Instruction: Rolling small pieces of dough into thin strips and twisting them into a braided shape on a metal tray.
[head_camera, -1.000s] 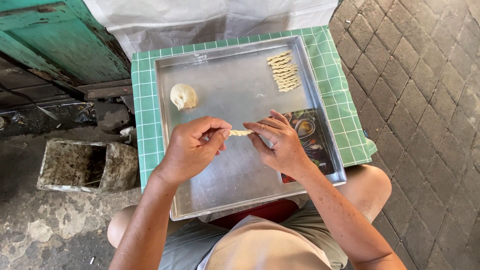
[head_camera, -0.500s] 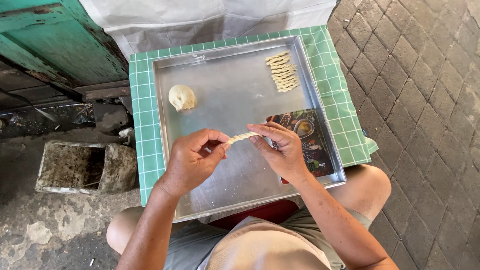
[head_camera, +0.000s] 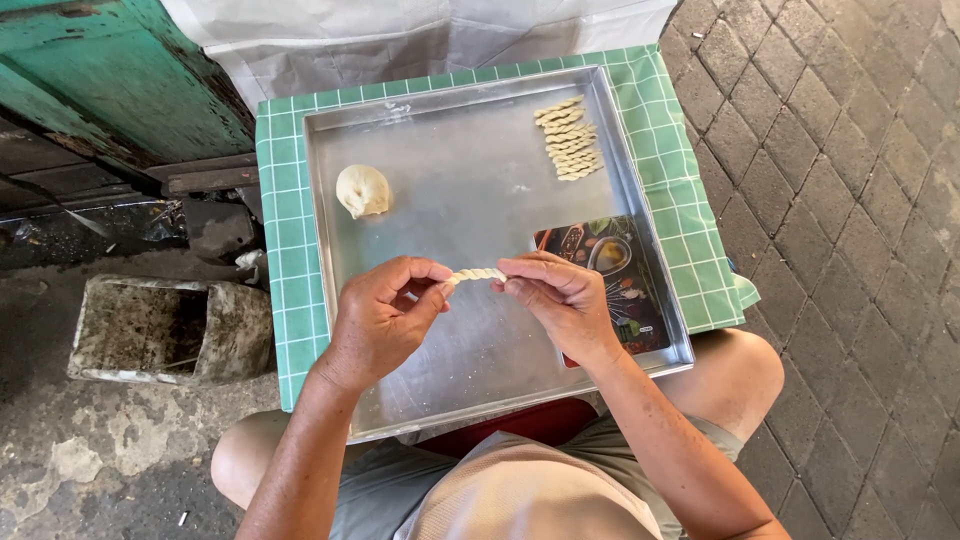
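Observation:
A short twisted dough rope (head_camera: 476, 275) is stretched between my two hands above the metal tray (head_camera: 470, 180). My left hand (head_camera: 385, 320) pinches its left end between thumb and fingers. My right hand (head_camera: 560, 300) pinches the right end. A lump of pale dough (head_camera: 362, 190) lies at the tray's far left. Several finished twisted dough sticks (head_camera: 570, 140) are lined up at the tray's far right corner.
The tray rests on a green checked cloth (head_camera: 285, 250) over my knees. A dark printed card (head_camera: 615, 275) lies in the tray under my right hand. A concrete block with a hollow (head_camera: 165, 330) stands on the ground left. Brick paving (head_camera: 850, 200) runs along the right.
My hands have shifted slightly and the dough rope between them now shows a clear twist along its length. The tray and other pieces have not moved.

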